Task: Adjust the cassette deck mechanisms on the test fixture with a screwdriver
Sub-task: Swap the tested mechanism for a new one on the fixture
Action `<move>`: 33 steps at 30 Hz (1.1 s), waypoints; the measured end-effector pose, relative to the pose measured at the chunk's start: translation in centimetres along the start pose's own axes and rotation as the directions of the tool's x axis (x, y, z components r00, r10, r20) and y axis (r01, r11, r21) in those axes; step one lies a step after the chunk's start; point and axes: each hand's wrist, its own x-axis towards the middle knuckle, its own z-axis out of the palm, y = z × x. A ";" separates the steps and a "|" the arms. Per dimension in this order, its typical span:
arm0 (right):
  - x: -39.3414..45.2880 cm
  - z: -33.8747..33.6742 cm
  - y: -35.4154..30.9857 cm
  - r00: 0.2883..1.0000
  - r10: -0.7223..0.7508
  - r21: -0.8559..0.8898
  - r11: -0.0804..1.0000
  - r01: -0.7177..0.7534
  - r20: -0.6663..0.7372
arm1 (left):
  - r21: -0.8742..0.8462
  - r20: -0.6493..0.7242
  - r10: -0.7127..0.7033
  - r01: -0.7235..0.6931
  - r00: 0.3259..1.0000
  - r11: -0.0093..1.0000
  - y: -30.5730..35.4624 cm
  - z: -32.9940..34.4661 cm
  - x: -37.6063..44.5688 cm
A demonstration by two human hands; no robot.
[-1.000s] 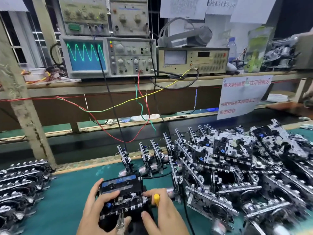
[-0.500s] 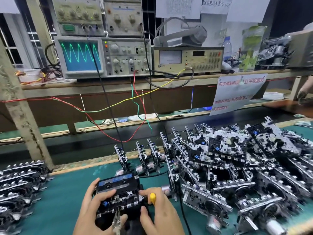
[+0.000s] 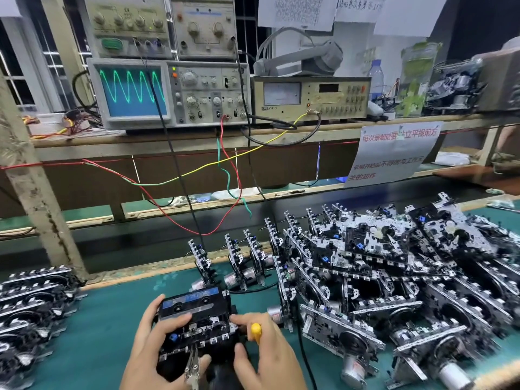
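Left hand (image 3: 157, 342) clamps deck (image 3: 197, 319) steady on counter (image 3: 107, 319); right hand (image 3: 264, 350) fingers pinch yellow screwdriver (image 3: 255, 330), likely trimming against scope (image 3: 132, 91) trace.

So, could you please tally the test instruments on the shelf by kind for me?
Oscilloscope: 1
Knob units stacked on it: 2
Meter unit: 1
Total: 4
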 end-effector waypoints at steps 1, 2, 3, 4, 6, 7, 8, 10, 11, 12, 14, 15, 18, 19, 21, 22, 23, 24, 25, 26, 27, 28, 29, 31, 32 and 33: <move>0.0 0.0 0.0 1.000 -0.001 0.008 1.000 0.001 0.009 | 0.001 0.003 -0.008 0.008 1.000 1.000 -0.1 0.0 0.0; 0.0 0.0 -0.1 1.000 -0.012 0.012 1.000 0.012 0.015 | 0.002 0.007 -0.021 0.021 1.000 1.000 -0.1 -0.1 0.0; 0.1 0.0 -0.2 0.999 -0.030 0.005 1.000 0.030 0.015 | -0.001 0.012 -0.035 0.035 0.999 0.999 -0.1 -0.1 0.0; 0.2 -0.1 -0.3 0.999 -0.053 -0.016 0.998 0.053 0.004 | -0.006 0.020 -0.052 0.052 0.998 0.999 -0.1 -0.3 0.0; 0.4 -0.8 -0.5 0.996 -0.084 -0.088 0.993 0.081 -0.025 | -0.022 0.046 -0.082 0.083 0.996 0.996 0.3 -0.7 -0.1; 0.5 -1.4 -0.6 0.996 -0.082 -0.123 0.990 0.076 -0.045 | -0.027 0.072 -0.090 0.092 0.993 0.995 0.5 -1.0 -0.1; 0.6 -2.1 -0.7 0.995 -0.073 -0.139 0.988 0.063 -0.070 | -0.024 0.110 -0.097 0.101 0.989 0.995 0.7 -1.4 0.0; 0.5 -3.6 -0.7 0.994 -0.037 -0.125 0.992 0.025 -0.098 | 0.021 0.214 -0.118 0.116 0.970 0.993 0.9 -2.7 0.3; 0.5 -4.3 -0.7 0.996 -0.009 -0.108 0.994 -0.001 -0.092 | 0.059 0.273 -0.120 0.107 0.955 0.992 1.0 -3.5 0.6; 0.3 -5.0 -0.7 0.996 0.011 -0.084 0.996 -0.019 -0.087 | 0.095 0.326 -0.124 0.099 0.937 0.991 1.3 -4.3 1.0; -0.3 -5.9 -0.8 0.990 0.047 -0.003 0.999 -0.048 -0.135 | 0.138 0.383 -0.140 0.093 0.913 0.986 2.1 -5.4 1.8; -0.5 -6.2 -1.1 0.983 0.074 0.057 0.996 -0.065 -0.170 | 0.158 0.385 -0.146 0.091 0.911 0.983 2.6 -5.6 2.3; -0.8 -6.3 -1.9 0.965 0.159 0.283 0.954 -0.095 -0.209 | 0.273 0.394 -0.156 0.046 0.906 0.961 4.6 -5.0 4.5; -0.7 -6.3 -2.1 0.960 0.185 0.359 0.928 -0.100 -0.210 | 0.326 0.426 -0.139 -0.008 0.894 0.945 5.3 -4.4 5.4; -0.4 -5.8 -2.0 0.955 0.207 0.441 0.893 -0.095 -0.214 | 0.417 0.522 -0.147 -0.102 0.840 0.903 6.0 -3.3 6.8; -0.3 -5.6 -1.9 0.951 0.214 0.446 0.890 -0.094 -0.225 | 0.452 0.568 -0.171 -0.132 0.806 0.882 6.1 -2.8 7.3; -0.1 -5.5 -1.8 0.946 0.222 0.454 0.886 -0.095 -0.236 | 0.499 0.600 -0.197 -0.170 0.776 0.850 6.1 -2.3 7.6; 0.0 -5.4 -1.8 0.942 0.225 0.470 0.879 -0.085 -0.249 | 0.547 0.615 -0.207 -0.223 0.761 0.806 6.0 -1.9 7.7; 0.1 -5.3 -2.0 0.938 0.225 0.495 0.866 -0.069 -0.263 | 0.580 0.617 -0.201 -0.267 0.761 0.770 5.7 -1.6 7.8; 0.3 -5.3 -2.2 0.932 0.221 0.521 0.852 -0.042 -0.287 | 0.576 0.606 -0.180 -0.271 0.775 0.771 5.5 -1.5 7.9; 0.5 -5.2 -2.6 0.920 0.225 0.554 0.832 -0.011 -0.320 | 0.527 0.584 -0.148 -0.235 0.798 0.817 5.3 -1.7 8.0; 0.8 -5.3 -3.0 0.904 0.232 0.583 0.812 0.023 -0.359 | 0.433 0.548 -0.111 -0.168 0.829 0.886 5.2 -2.0 8.0; 1.2 -5.3 -3.4 0.885 0.243 0.612 0.788 0.059 -0.397 | 0.307 0.492 -0.090 -0.076 0.866 0.949 5.3 -2.5 7.9; 1.8 -5.4 -4.5 0.856 0.271 0.691 0.711 0.129 -0.439 | -0.033 0.337 -0.130 0.150 0.932 0.988 5.4 -3.3 6.9; 2.1 -5.3 -5.1 0.852 0.282 0.728 0.668 0.155 -0.441 | -0.252 0.298 -0.184 0.263 0.937 0.931 5.6 -3.7 6.2; 2.2 -5.2 -6.0 0.856 0.283 0.752 0.636 0.171 -0.433 | -0.461 0.303 -0.237 0.360 0.923 0.811 5.8 -3.8 5.4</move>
